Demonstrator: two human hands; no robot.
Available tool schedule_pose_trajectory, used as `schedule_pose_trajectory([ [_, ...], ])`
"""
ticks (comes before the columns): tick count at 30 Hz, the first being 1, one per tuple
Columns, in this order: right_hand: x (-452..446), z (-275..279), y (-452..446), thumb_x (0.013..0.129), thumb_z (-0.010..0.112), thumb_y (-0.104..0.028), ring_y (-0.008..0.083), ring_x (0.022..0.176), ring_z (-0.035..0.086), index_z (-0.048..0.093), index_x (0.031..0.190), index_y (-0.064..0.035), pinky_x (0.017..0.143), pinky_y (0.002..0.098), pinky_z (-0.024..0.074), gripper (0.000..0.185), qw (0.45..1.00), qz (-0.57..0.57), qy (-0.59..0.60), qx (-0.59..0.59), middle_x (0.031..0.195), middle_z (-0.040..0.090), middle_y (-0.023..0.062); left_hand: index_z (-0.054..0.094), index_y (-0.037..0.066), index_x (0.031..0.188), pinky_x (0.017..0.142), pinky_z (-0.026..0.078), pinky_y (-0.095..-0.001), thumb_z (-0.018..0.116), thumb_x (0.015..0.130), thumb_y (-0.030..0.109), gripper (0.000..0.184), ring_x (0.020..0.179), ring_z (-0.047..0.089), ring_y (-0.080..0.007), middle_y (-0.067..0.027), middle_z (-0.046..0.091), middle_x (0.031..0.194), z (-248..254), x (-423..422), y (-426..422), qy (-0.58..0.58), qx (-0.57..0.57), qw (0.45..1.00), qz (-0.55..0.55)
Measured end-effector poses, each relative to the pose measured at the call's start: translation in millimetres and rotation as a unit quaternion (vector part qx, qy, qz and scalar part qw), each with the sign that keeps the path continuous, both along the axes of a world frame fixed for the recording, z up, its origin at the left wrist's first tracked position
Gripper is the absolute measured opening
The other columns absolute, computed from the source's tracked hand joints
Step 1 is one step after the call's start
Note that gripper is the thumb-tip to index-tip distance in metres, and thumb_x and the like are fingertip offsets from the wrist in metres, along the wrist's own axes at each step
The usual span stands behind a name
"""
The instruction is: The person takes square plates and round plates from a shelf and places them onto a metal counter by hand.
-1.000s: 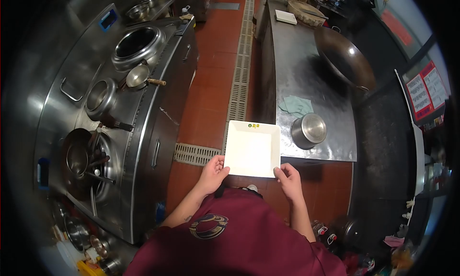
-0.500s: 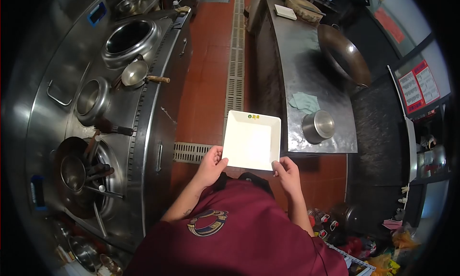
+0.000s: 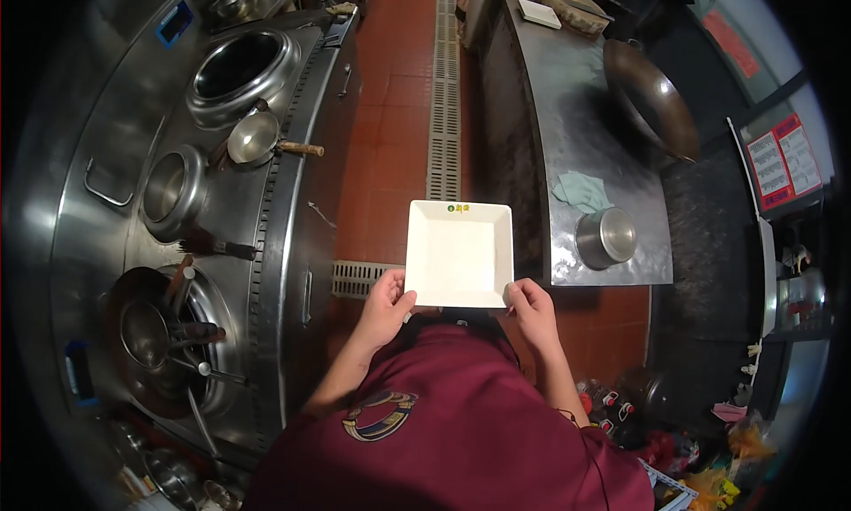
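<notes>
A square white plate (image 3: 456, 256) with a small green and yellow mark on its far rim is held level in front of my body. My left hand (image 3: 386, 305) grips its near left corner, thumb on the rim and fingers underneath. At the near right corner, my right hand (image 3: 530, 305) holds the edge in the same way. Nothing lies on the plate. The fingertips below it are partly hidden.
On the left, a steel stove (image 3: 306, 148) carries a ladle (image 3: 254, 139) and a wok (image 3: 146, 369) full of utensils. The steel table (image 3: 576, 94) on the right bears a metal pot (image 3: 607, 238), a green cloth (image 3: 581, 192), a large wok (image 3: 651, 103) and another white plate (image 3: 539, 15).
The plate has shifted slightly left and tilted flatter in view, still in both hands. The stove and table appear moved a little to the right as the camera turned.
</notes>
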State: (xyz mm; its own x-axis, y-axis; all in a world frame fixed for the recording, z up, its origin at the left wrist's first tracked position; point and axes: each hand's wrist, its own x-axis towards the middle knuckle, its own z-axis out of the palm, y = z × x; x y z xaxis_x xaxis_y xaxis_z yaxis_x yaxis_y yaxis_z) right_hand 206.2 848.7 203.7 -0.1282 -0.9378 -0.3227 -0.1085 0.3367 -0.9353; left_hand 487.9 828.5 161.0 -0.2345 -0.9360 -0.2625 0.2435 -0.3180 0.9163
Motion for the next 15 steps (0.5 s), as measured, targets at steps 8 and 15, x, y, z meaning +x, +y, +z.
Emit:
schedule_pose_trajectory([
  [8, 2, -16, -81, 0.104, 0.058, -0.017, 0.0069, 0.066, 0.055, 0.062, 0.089, 0.0004, 0.061, 0.025, 0.0473, 0.023, 0.998, 0.055, -0.014, 0.003, 0.072, 0.058, 0.0003, 0.053, -0.003, 0.125, 0.098, 0.047, -0.0286, 0.056, 0.098, -0.002, 0.027, 0.107, 0.06, -0.0127, -0.0085, 0.063, 0.116, -7, 3, -48, -0.057, -0.011, 0.996, 0.063],
  [15, -29, -8, -183, 0.102, 0.06, -0.018, 0.0066, 0.061, 0.055, 0.062, 0.088, 0.0, 0.057, 0.0254, 0.0452, 0.023, 0.994, 0.11, 0.025, -0.01, 0.07, 0.059, 0.0002, 0.052, -0.004, 0.124, 0.098, 0.048, -0.0305, 0.055, 0.098, -0.003, 0.027, 0.108, 0.061, -0.0139, -0.0106, 0.063, 0.118, -3, -25, -131, -0.077, -0.014, 0.993, 0.093],
])
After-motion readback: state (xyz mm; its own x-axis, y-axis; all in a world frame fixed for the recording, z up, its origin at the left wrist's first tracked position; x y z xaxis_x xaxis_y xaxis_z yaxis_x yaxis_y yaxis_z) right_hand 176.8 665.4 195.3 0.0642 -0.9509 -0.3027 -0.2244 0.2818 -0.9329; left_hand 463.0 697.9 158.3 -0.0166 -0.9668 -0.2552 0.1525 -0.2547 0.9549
